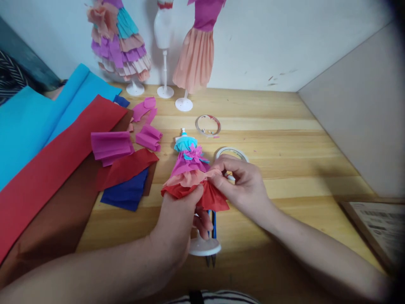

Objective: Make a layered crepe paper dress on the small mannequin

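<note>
A small mannequin in a layered paper dress (186, 165) leans away from me at the middle, turquoise on top, then magenta, peach and red, with a magenta flower at the waist. My left hand (180, 211) is closed round its lower part, thumb on the red layer and the other fingers partly hidden below the skirt. The white round base (205, 247) shows beneath that hand. With thumb and index finger my right hand (238, 179) pinches the right edge of the peach layer. Dark-bladed scissors with blue handles (214, 223) lie partly behind the base.
Tape rolls (208, 126) (232, 150) lie beyond the dress. Three mannequin stands (165, 91) are by the wall. Red (63, 169) and turquoise paper (68, 101) and cut pieces (112, 147) spread over the left. A labelled box (376, 223) is at the right edge.
</note>
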{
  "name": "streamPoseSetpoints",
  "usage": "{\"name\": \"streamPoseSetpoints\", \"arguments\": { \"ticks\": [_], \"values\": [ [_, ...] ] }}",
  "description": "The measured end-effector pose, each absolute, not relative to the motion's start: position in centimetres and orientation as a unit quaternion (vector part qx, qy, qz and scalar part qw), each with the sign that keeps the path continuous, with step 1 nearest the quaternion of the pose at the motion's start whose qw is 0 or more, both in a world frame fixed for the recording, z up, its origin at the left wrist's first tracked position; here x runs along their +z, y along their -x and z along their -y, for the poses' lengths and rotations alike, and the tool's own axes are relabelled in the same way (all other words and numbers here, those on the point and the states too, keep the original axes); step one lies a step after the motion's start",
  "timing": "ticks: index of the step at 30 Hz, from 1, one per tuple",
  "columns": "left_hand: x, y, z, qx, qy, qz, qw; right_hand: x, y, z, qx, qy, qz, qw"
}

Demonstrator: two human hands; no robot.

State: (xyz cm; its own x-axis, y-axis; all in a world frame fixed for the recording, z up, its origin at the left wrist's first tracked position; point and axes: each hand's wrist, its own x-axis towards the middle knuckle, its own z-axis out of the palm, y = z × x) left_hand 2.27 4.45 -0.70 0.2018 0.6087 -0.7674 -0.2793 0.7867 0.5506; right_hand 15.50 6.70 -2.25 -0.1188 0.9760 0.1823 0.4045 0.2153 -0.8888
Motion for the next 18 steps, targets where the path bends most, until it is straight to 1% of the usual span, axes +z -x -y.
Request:
{"name": "streamPoseSetpoints", "arguments": {
  "ticks": [6,10,18],
  "values": [
    [-1.5,-2.1,-4.1,0.302,-0.164,-0.548,0.763,-2.2,-15.4,-6.7,0.370,0.527,0.642,0.417],
    [-1.9,-1.8,-3.8,0.322,-0.178,-0.532,0.762,-2.3,-15.5,-6.8,0.359,0.536,0.635,0.425],
    [-0.9,-2.1,-4.1,0.304,-0.144,-0.556,0.760,-2.9,-15.8,-7.0,0.342,0.535,0.638,0.436]
  ]
}}
